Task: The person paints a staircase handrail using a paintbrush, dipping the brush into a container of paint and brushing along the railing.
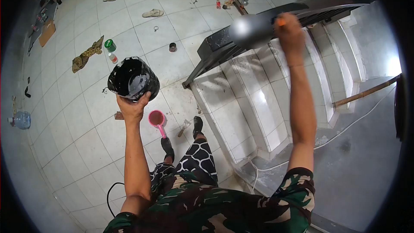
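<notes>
Nearest, at the wearer's feet, a pink dipper (pixel 161 130) stands on the tiled floor (pixel 108 133), its handle pointing back toward one boot (pixel 167 147), with a scraper (pixel 184 126) lying to its right. Beyond the dipper, the left hand (pixel 133 108) grips a black bucket (pixel 152 82) low on its near side, thumb pressed to the wall. The bucket is tilted so that its mouth and a dark, wet-looking inside show to the wearer. To the right and farther out, the right hand (pixel 291 34) is clenched round the orange handle of a tool (pixel 254 30); the tool's head is blurred, so its shape cannot be told. It reaches leftward from the fist, over the black railing (pixel 220 41).

That railing slants from lower left to upper right above the white steps (pixel 254 80), and the tool's head lies roughly along it. Whether the two touch cannot be told. The right hand is the nearer one to the railing; the bucket hangs left of its lower end, well apart from the tool. Farther off, a green can (pixel 110 45), a patterned cloth (pixel 87 56) and a slipper (pixel 153 13) lie about the floor.
</notes>
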{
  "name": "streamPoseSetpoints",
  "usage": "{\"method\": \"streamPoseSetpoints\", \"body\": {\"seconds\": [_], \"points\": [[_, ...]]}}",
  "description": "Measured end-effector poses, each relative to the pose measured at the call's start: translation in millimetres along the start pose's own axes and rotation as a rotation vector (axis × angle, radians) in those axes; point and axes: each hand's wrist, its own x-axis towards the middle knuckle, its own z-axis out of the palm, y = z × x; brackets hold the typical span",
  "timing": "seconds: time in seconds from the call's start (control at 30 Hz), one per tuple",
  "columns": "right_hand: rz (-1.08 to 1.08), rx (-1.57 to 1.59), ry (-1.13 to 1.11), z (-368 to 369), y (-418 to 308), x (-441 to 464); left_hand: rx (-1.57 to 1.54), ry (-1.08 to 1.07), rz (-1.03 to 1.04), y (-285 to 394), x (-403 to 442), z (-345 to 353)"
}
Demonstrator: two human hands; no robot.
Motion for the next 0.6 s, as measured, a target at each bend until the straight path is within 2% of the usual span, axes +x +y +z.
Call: {"method": "streamPoseSetpoints", "body": {"seconds": [0.03, 0.07, 0.1, 0.13, 0.17, 0.2, 0.23, 0.3, 0.37, 0.4, 0.47, 0.5, 0.57, 0.6], "points": [[-0.042, -0.115, -0.128, -0.5, -34.3, -14.6, 0.016, 0.017, -0.012, -2.2, 1.0, 0.0], [-0.144, 0.226, 0.042, -11.8, -71.8, -24.6, 0.033, 0.028, -0.024, -3.8, 1.1, -1.5], [-0.158, 0.059, -0.294, -20.4, -102.4, -38.5, 0.033, 0.012, -0.033, -3.5, 1.6, -2.1], [-0.233, 0.522, 0.069, -24.5, -133.1, -48.4, 0.015, -0.003, -0.026, -2.5, 4.3, -2.1], [-0.124, 0.5, -0.19, -44.4, -160.5, -53.1, -0.002, -0.016, -0.023, -2.6, 5.0, -3.2], [-0.084, 0.529, -0.34, -63.4, -172.5, -47.0, 0.009, -0.014, -0.019, -5.1, 6.0, -6.0], [-0.084, 0.532, -0.345, -68.7, -164.0, -36.4, 0.011, -0.013, -0.024, -5.6, 5.5, -6.8], [-0.057, 0.326, -0.017, -65.7, -129.0, -18.7, -0.006, 0.031, -0.042, -5.2, 5.6, -9.8], [0.099, 0.106, -0.049, -40.4, -87.7, -13.8, -0.012, 0.032, -0.022, -8.9, 6.6, -15.8], [0.087, 0.107, -0.049, -31.2, -80.4, -13.6, -0.015, 0.04, -0.006, -10.9, 6.7, -17.9], [0.037, -0.007, -0.108, -13.7, -74.2, -19.1, -0.011, 0.022, -0.03, -9.0, 7.5, -19.1], [-0.052, -0.001, -0.121, -7.1, -84.1, -27.7, -0.013, 0.03, -0.04, -10.4, 4.7, -20.5], [-0.152, 0.012, -0.287, -13.6, -124.4, -43.3, 0.087, 0.025, -0.025, -12.3, 6.5, -18.6], [-0.204, 0.106, -0.183, -17.5, -143.9, -53.1, 0.083, 0.033, -0.019, -11.9, 6.6, -17.0]]}}
